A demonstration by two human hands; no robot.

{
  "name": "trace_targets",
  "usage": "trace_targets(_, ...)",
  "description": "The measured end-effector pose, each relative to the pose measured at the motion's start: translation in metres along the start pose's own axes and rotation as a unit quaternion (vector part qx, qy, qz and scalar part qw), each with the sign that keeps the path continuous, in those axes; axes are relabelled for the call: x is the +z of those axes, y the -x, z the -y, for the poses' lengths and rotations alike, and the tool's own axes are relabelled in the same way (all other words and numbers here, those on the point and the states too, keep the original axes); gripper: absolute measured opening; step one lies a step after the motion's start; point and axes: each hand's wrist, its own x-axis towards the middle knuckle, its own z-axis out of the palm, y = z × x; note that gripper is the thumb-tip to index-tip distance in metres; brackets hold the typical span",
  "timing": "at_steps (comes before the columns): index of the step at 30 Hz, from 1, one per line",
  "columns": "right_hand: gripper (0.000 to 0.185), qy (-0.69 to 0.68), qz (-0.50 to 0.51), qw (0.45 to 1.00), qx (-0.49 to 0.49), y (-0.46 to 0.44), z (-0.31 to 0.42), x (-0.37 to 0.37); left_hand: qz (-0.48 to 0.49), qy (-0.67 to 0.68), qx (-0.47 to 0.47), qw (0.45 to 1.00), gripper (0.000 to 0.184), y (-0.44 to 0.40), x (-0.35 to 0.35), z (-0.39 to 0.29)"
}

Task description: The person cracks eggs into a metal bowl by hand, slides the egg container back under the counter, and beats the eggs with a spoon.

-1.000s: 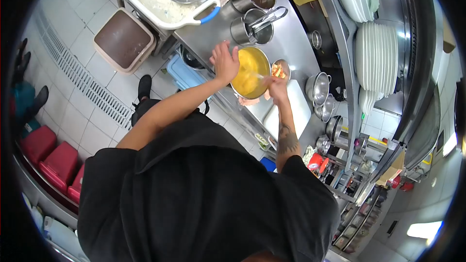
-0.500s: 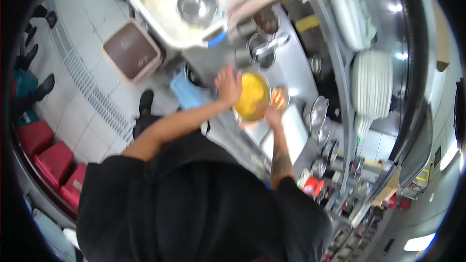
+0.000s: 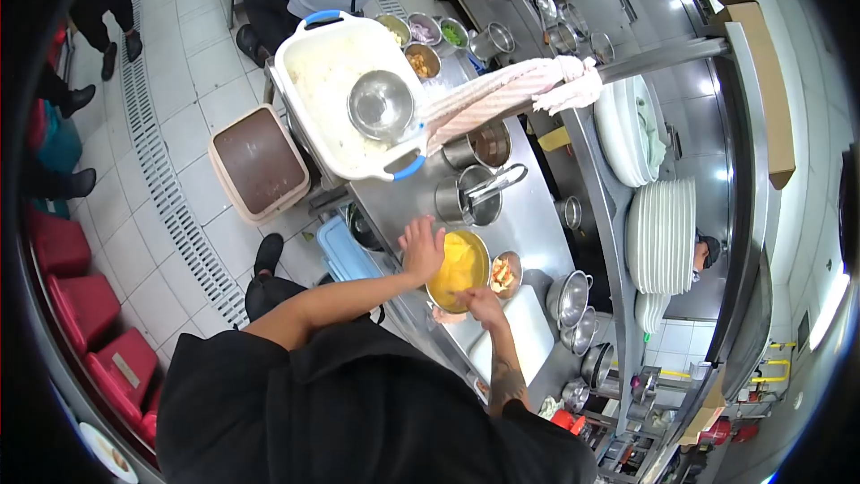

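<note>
A round metal bowl [image 3: 485,280] of yellow liquid, like beaten egg, stands at the near edge of the steel counter. My left hand [image 3: 421,251] lies against its left rim, fingers stretched out and slightly apart. At the lower right rim, my right hand [image 3: 485,307] is closed, knuckles over the bowl; a thin utensil seems to run from it into the yellow liquid, but its kind is unclear. Close by on the right sits a small metal bowl [image 3: 506,274] with orange and white pieces. A white cutting board [image 3: 524,338] lies beside my right forearm.
A white tub [image 3: 305,81] of rice-like food holds a metal bowl [image 3: 381,106]. Metal pots [image 3: 452,202] with tongs stand behind the egg bowl. A striped towel [image 3: 511,90] hangs on a rail. Stacked plates [image 3: 663,237] fill the right shelf. A brown-filled bin [image 3: 260,166] stands left.
My view has shifted, so the counter sits lower in it, and a person's back now shows at the top. Both hands remain at the bowl; my right hand has moved slightly left along it.
</note>
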Motion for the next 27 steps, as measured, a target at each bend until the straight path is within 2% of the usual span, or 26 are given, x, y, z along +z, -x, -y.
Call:
trace_targets(1,0.014,-0.060,-0.073,0.995,0.011,-0.007,-0.010,-0.002,-0.003,-0.001,0.000,1.000,0.033,-0.001,0.001,-0.002)
trace_targets(4,0.015,-0.149,-0.184,0.971,-0.031,-0.033,-0.034,-0.009,0.008,-0.001,-0.017,1.000,0.033,0.001,0.003,0.001)
trace_targets(5,0.016,-0.040,-0.096,0.995,-0.001,-0.030,-0.043,-0.006,0.013,-0.005,-0.014,1.000,0.033,0.007,0.001,0.002)
trace_targets(8,0.018,-0.112,-0.066,0.991,0.028,-0.014,-0.029,-0.011,0.001,-0.007,-0.004,1.000,0.034,-0.002,0.006,0.002)
trace_targets(10,0.016,-0.098,-0.106,0.989,0.005,-0.014,-0.032,-0.019,0.009,-0.006,-0.009,1.000,0.035,0.002,0.005,0.003)
trace_targets(12,0.016,-0.007,-0.075,0.997,-0.008,-0.016,-0.032,-0.001,0.016,-0.001,-0.011,1.000,0.035,0.010,0.002,0.002)
trace_targets(16,0.017,-0.173,-0.156,0.972,-0.017,-0.021,-0.034,-0.007,0.016,0.003,-0.029,0.999,0.035,-0.001,0.004,-0.001)
trace_targets(17,0.016,-0.101,-0.143,0.984,-0.020,-0.019,-0.035,-0.006,0.011,0.001,-0.012,1.000,0.036,0.002,0.006,0.003)
trace_targets(20,0.016,-0.004,-0.038,0.998,-0.045,-0.007,-0.024,0.003,0.018,-0.006,-0.006,1.000,0.036,-0.001,0.002,0.001)
trace_targets(21,0.014,-0.099,-0.111,0.987,-0.067,-0.022,-0.044,-0.002,0.015,-0.011,-0.007,1.000,0.036,-0.006,0.004,0.002)
trace_targets(24,0.015,-0.062,-0.137,0.988,-0.019,-0.021,-0.032,-0.004,0.038,-0.013,-0.025,0.999,0.036,0.013,0.005,0.007)
trace_targets(25,0.021,-0.036,-0.069,0.997,0.008,-0.013,-0.027,0.006,0.041,-0.003,-0.022,0.999,0.036,0.007,0.000,0.002)
trace_targets(27,0.019,-0.131,-0.088,0.988,0.009,-0.017,-0.032,-0.005,0.013,0.003,-0.002,1.000,0.037,-0.003,-0.001,-0.001)
